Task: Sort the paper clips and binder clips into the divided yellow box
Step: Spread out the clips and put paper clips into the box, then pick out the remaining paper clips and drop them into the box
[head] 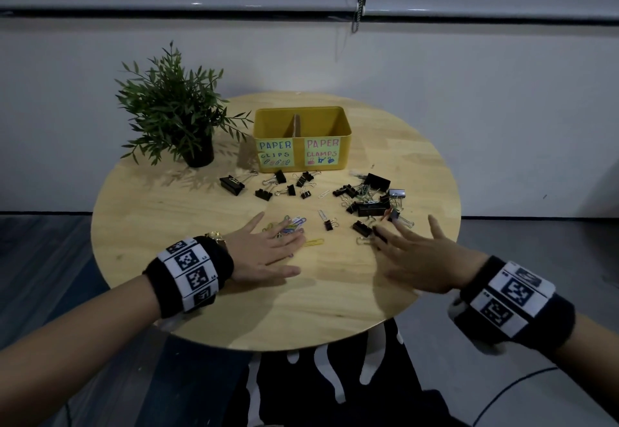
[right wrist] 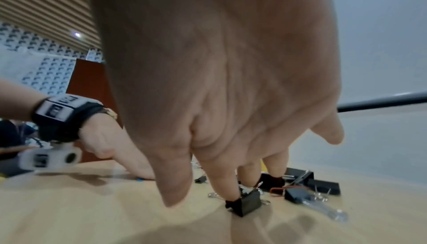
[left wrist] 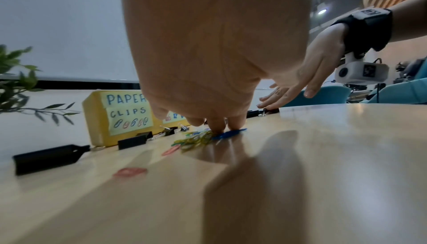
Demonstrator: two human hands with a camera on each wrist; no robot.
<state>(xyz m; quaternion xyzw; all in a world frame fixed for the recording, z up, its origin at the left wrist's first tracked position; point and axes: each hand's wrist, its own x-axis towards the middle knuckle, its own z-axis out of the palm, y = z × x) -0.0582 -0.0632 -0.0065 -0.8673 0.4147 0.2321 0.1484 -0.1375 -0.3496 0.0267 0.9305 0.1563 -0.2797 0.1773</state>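
Observation:
The divided yellow box (head: pixel 301 118) stands at the back of the round table, labelled PAPER CLIPS on its left half and PAPER CLAMPS on its right. My left hand (head: pixel 268 245) lies flat, its straight fingers pressing on a heap of coloured paper clips (head: pixel 288 225) (left wrist: pixel 196 138). My right hand (head: pixel 412 252) is spread with straight fingers, and its fingertips touch a black binder clip (head: pixel 363 228) (right wrist: pixel 247 202) on the table. More black binder clips (head: pixel 368 195) lie in a pile to the right, and others sit in a row (head: pixel 268 187) before the box.
A potted green plant (head: pixel 177 112) stands left of the box. A large black binder clip (head: pixel 231 185) lies near it. A yellow paper clip (head: pixel 314 242) and a silver one (head: pixel 322 215) lie between my hands. The table edge (head: pixel 268 346) curves close to my wrists.

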